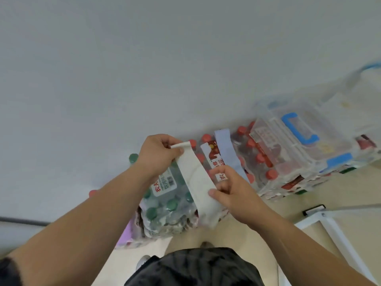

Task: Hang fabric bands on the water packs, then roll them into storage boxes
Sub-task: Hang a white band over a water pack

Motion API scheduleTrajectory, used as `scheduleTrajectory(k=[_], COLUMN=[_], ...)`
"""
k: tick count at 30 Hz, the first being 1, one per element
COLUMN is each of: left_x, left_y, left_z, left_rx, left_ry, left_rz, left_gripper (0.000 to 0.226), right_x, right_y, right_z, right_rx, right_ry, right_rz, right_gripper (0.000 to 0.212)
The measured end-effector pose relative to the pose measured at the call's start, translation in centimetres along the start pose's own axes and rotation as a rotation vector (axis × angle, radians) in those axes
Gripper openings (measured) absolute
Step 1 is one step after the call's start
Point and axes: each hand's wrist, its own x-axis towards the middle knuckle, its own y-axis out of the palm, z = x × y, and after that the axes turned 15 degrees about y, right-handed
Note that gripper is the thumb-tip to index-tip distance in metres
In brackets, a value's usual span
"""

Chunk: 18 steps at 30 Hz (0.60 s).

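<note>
A white fabric band [194, 178] is stretched between my hands above a shrink-wrapped water pack with green caps [165, 205]. My left hand [158, 156] pinches the band's far end. My right hand [228, 188] pinches its near part, and the rest hangs down over the pack's edge. A pale blue band [227, 150] lies draped over the neighbouring pack of red-capped bottles [253, 159]. A lilac band [125, 234] shows at the lower left of the green-cap pack.
A clear storage box with blue latches [299, 141] sits on the red-cap packs at the right, more clear boxes behind it. A white wall rises behind the packs. A white frame [338, 234] stands at lower right on the beige floor.
</note>
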Motion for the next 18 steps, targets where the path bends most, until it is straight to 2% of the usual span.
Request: scheduleTrajectory(k=[5,10,14,18], left_x=[2.7,5.7,8.1,9.5], left_y=[5.0,7.4,8.6,9.6], left_z=[1.0,1.8,3.0,4.5], left_rx=[0.150,0.303,0.447,0.647], left_ry=[-0.016,0.042,0.102,0.159], left_rz=[0.030,0.079,0.185,0.255], left_gripper=[0.015,0.019,0.011,0.009], right_x=[1.2,3.1,4.2,4.7], right_y=[-2.6,-3.8,-3.5,-2.5], right_z=[-1.9,-2.4,-2.3,-1.8], right_rx=[-0.025,-0.129,-0.515,-0.854], right_ry=[-0.054,0.018,-0.014,-0.136], right_rz=[-0.075,-0.109,-0.089,-0.208], right_gripper=[0.013,0.023,0.047,0.050])
